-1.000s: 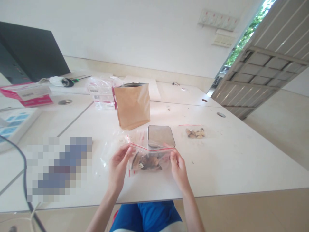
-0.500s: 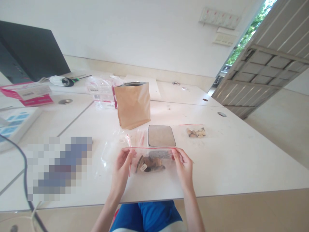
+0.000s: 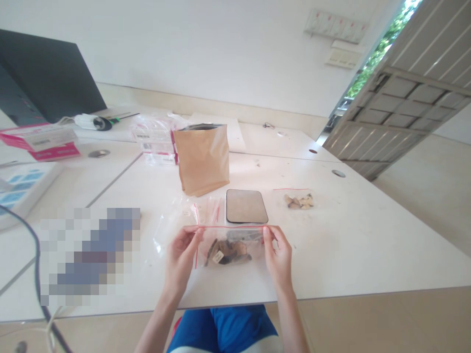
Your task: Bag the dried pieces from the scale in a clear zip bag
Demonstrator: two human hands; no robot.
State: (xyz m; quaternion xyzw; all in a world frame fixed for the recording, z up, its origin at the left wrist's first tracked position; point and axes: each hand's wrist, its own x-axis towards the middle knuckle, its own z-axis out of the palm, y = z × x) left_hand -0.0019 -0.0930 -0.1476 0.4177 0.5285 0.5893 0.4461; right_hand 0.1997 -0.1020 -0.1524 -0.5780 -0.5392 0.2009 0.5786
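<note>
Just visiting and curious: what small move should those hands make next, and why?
Perhaps slide the right hand inward along the red strip, pinching it: that hand and the left hand hold the strip near its ends, and brown pieces lie inside the clear bag. Whether it's sealed, I can't tell.

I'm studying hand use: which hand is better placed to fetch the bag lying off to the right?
Likely the right hand: it is nearer that bag than the left hand, though both pinch a second bag.
</note>
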